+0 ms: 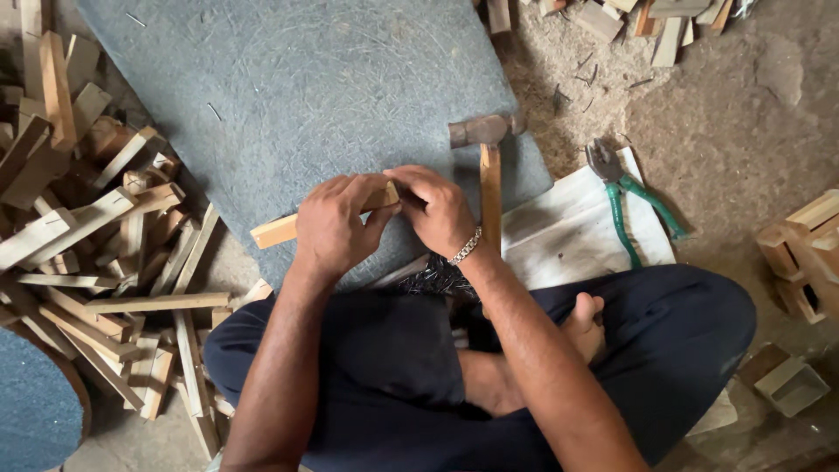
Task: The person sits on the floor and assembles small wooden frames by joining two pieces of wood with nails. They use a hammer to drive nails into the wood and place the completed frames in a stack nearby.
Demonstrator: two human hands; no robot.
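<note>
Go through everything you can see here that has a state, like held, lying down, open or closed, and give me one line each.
Left hand: closed around the wood strip.
Right hand: pinching the strip's end.
Wood strip: held flat over the grey mat.
Hammer: lying untouched on the mat.
Green-handled pliers: lying on the white sheet, handles slightly apart.
Wood offcuts: piled loose on the floor.
</note>
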